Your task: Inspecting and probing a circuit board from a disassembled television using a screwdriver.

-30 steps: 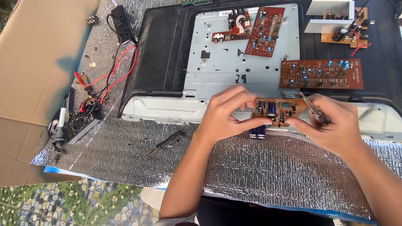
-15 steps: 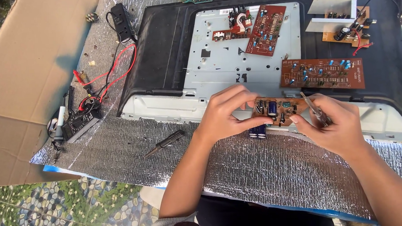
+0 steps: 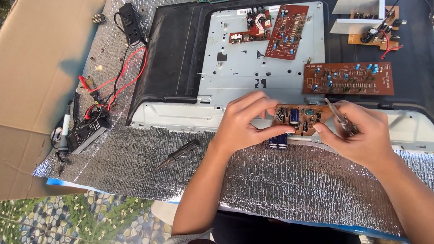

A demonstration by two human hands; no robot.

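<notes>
Almost nothing has moved since the earlier pictures: both hands stay in the same spot, and the small brown board point(image 3: 298, 118) between them only sits a tiny bit differently. Left hand point(image 3: 243, 123) pinches the left end of the small brown board with its fingers bent and closed on the edge. Right hand point(image 3: 359, 136) holds the right end with its thumb and fingertips, and it also grips a thin metal tool point(image 3: 339, 116) that lies across the fingers and points up and away. So both hands are closed, and the board hangs in the air between them, just above the pale metal frame point(image 3: 178, 116). A dark blue round part point(image 3: 278, 141) hangs under the board, just below the left thumb. That part could snap off if the board is squeezed or bent too hard. Holding the tool and the board in one hand is tricky, so the tool may slip and scratch the board, or the board may drop onto the metal frame. Both wrists are bent in toward each other, with the arms coming up from the bottom of the view. Far to the left of the left hand lies a screwdriver point(image 3: 177, 154) on the shiny silver mat point(image 3: 301, 191). Beyond the right hand lies a long brown board point(image 3: 347, 79).
</notes>
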